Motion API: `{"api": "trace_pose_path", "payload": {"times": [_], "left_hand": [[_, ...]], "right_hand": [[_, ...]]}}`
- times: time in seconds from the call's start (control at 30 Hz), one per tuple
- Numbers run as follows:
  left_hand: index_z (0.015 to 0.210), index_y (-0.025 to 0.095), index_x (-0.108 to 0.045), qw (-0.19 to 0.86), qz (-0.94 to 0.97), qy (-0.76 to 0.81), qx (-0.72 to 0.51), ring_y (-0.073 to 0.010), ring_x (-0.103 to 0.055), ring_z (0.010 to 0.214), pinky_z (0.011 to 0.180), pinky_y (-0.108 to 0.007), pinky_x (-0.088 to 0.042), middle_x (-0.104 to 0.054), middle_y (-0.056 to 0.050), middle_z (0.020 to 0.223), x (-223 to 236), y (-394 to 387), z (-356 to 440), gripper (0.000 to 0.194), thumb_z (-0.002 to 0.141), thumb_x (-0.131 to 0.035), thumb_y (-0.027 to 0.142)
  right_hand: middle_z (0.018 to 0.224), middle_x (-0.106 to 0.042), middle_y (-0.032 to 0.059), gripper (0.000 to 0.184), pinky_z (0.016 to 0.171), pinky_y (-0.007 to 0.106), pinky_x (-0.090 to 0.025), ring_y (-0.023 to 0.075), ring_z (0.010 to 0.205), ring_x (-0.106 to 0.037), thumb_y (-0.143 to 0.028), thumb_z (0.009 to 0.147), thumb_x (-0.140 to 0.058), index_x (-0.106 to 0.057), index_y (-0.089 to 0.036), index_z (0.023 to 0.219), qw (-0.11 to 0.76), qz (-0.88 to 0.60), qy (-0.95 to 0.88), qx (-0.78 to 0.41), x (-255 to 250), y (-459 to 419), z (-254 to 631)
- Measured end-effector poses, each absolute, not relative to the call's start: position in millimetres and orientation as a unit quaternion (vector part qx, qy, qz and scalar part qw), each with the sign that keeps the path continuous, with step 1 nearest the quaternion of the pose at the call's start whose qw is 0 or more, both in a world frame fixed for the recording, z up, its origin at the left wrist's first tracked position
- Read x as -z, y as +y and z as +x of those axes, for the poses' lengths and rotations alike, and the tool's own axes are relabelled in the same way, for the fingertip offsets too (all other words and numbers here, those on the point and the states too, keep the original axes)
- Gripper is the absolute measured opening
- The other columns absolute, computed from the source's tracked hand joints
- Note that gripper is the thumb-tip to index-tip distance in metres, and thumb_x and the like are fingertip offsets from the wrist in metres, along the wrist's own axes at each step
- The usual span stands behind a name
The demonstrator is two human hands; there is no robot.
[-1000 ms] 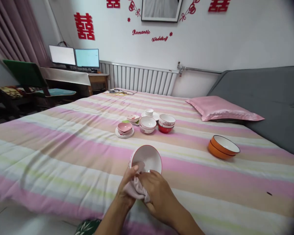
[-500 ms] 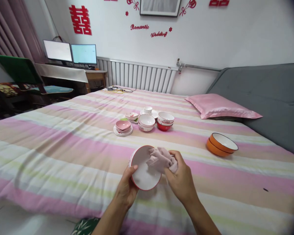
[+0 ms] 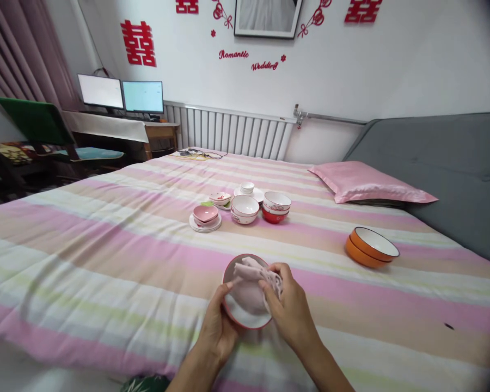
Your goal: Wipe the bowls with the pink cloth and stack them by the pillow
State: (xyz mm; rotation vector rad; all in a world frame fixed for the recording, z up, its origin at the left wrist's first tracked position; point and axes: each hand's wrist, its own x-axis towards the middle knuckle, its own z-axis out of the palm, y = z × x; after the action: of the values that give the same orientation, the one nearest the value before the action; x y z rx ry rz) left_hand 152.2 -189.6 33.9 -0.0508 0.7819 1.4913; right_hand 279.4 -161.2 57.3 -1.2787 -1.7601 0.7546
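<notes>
The left hand (image 3: 218, 332) is gripping a bowl (image 3: 249, 319) at its rim over the bed (image 3: 147, 267); the right hand (image 3: 289, 310) is clutching a cloth (image 3: 253, 272) inside it. Uneven cloth pressure is risking a slip from that one-sided hold.

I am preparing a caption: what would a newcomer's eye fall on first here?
Probably the red-rimmed bowl at the lower centre, held by the left hand while the right hand holds a pale cloth in it. Then the stacked orange bowls, to the right on the striped bedspread, and the red characters high on the wall.
</notes>
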Motion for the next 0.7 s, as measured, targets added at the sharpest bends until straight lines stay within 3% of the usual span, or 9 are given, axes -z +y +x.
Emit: {"api": "trace_pose_path", "payload": {"times": [0.1, 0.17, 0.27, 0.37, 0.47, 0.57, 0.7], "left_hand": [[0.089, 0.011, -0.065, 0.669, -0.017, 0.349, -0.655, -0.0223, -0.069, 0.072, 0.077, -0.037, -0.053, -0.073, -0.008, 0.075, -36.0, -191.1, 152.3, 0.017, 0.074, -0.061, 0.017], [0.086, 0.010, -0.065, 0.676, -0.025, 0.352, -0.647, -0.0227, -0.069, 0.071, 0.076, -0.037, -0.054, -0.073, -0.007, 0.071, -35.5, -192.7, 153.7, 0.015, 0.074, -0.061, 0.017], [0.089, 0.010, -0.066, 0.691, -0.037, 0.333, -0.640, -0.0237, -0.069, 0.075, 0.077, -0.037, -0.054, -0.072, -0.007, 0.071, -33.3, -194.6, 157.2, 0.018, 0.073, -0.060, 0.016], [0.101, 0.008, -0.064, 0.708, -0.030, 0.299, -0.639, -0.0243, -0.069, 0.081, 0.078, -0.037, -0.053, -0.073, -0.010, 0.080, -32.3, -194.6, 159.3, 0.028, 0.074, -0.060, 0.017], [0.104, 0.009, -0.063, 0.694, -0.027, 0.316, -0.647, -0.0231, -0.069, 0.079, 0.076, -0.036, -0.054, -0.073, -0.010, 0.081, -32.8, -193.1, 158.0, 0.029, 0.076, -0.059, 0.017], [0.099, 0.010, -0.064, 0.671, -0.016, 0.328, -0.665, -0.0219, -0.069, 0.077, 0.074, -0.034, -0.054, -0.073, -0.009, 0.081, -32.4, -192.2, 156.2, 0.025, 0.076, -0.059, 0.016], [0.090, 0.012, -0.066, 0.642, 0.024, 0.318, -0.698, -0.0195, -0.068, 0.075, 0.070, -0.028, -0.054, -0.073, -0.006, 0.078, -28.2, -194.2, 158.7, 0.021, 0.069, -0.067, 0.015]], "right_hand": [[0.061, -0.057, -0.0029, 0.026, 0.052, 0.023, -0.041, 0.0133, 0.053, -0.054, -0.041, 0.090, -0.042, -0.055, -0.018, 0.091, 0.399, -0.486, -0.689, -0.359, -63.4, -159.7, 282.6], [0.064, -0.059, -0.0014, 0.029, 0.053, 0.023, -0.042, 0.0134, 0.057, -0.055, -0.040, 0.091, -0.041, -0.059, -0.018, 0.089, 0.386, -0.459, -0.713, -0.364, -65.0, -157.1, 283.5], [0.094, -0.067, 0.0047, 0.020, 0.077, 0.031, -0.047, 0.0190, 0.088, -0.060, -0.029, 0.089, -0.048, -0.063, -0.020, 0.099, 0.392, -0.421, -0.782, -0.240, -61.5, -153.8, 282.0], [0.116, -0.061, 0.0076, 0.030, 0.096, 0.040, -0.041, 0.0224, 0.112, -0.051, -0.019, 0.087, -0.049, -0.059, -0.022, 0.115, 0.438, -0.397, -0.800, -0.100, -56.2, -154.7, 279.1], [0.104, -0.065, 0.0079, 0.025, 0.084, 0.036, -0.049, 0.0202, 0.095, -0.061, -0.019, 0.088, -0.045, -0.061, -0.020, 0.107, 0.450, -0.447, -0.765, -0.111, -56.0, -161.5, 277.8], [0.090, -0.067, 0.0066, 0.023, 0.065, 0.033, -0.053, 0.0189, 0.068, -0.065, -0.024, 0.083, -0.052, -0.061, -0.020, 0.104, 0.363, -0.532, -0.744, -0.181, -58.0, -170.3, 275.3], [0.099, -0.068, 0.0148, 0.049, 0.069, 0.040, -0.053, 0.0295, 0.082, -0.067, -0.026, 0.080, -0.055, -0.047, -0.013, 0.127, 0.262, -0.588, -0.747, -0.165, -53.9, -176.6, 266.2]]}}
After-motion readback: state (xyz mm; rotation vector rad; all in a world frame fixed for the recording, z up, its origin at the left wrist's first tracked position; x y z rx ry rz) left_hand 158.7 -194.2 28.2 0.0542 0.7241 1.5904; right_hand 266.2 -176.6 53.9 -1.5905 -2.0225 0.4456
